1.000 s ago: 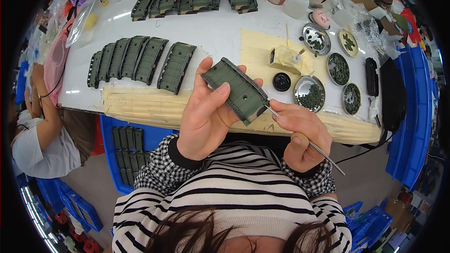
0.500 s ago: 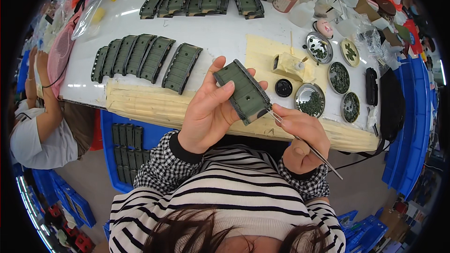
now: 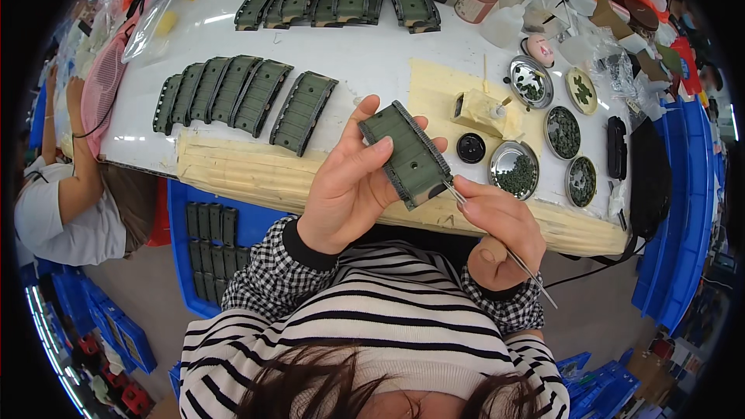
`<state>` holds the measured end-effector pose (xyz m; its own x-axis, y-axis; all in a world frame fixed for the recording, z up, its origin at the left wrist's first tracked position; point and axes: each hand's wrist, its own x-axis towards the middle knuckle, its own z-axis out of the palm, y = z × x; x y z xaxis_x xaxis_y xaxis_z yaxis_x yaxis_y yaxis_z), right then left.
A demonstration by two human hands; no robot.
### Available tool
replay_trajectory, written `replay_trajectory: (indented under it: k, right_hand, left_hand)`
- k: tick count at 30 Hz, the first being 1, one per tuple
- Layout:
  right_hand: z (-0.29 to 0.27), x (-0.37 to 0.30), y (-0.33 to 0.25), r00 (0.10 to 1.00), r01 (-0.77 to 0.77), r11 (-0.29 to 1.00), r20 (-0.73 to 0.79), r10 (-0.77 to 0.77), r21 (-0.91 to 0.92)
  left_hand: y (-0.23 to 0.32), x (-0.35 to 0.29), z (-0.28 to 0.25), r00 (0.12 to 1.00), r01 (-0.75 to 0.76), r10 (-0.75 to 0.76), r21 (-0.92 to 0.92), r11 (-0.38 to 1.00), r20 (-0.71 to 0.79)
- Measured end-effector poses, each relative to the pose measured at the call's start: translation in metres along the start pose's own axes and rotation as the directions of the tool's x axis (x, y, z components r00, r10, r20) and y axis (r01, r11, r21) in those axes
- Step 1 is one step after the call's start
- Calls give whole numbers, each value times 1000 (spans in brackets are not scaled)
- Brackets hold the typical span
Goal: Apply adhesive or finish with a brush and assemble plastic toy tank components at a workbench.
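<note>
Head view: I find the dark-green rectangular panel with ridged edges (image 3: pixel 407 157) held in the left grip (image 3: pixel 335 198), the white bench (image 3: pixel 372 62) beyond it. The right grip (image 3: pixel 506 225) pinches slim silver metal tweezers (image 3: pixel 543 292), tips at the panel's lower right corner; I cannot tell whether they clasp anything. Right of the panel stands a round steel dish (image 3: pixel 504 157). In my judgement, slipping tips could scratch the panel; a slackened left grip could let it tilt.
</note>
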<state>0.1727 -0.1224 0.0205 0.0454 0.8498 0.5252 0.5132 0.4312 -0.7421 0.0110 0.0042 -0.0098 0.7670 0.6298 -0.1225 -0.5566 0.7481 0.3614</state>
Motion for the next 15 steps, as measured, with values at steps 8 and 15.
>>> replay_trajectory:
  k: [8, 15]
  right_hand:
    - [-1, 5, 1, 1000, 15, 998, 18, -14, -62]
    - [-2, 7, 0, 999, 46, 997, 25, -45, -60]
  left_hand:
    - [0, 0, -2, 1000, -11, 11, 3, 1000, -21]
    - [-1, 0, -2, 1000, -4, 4, -6, 1000, -10]
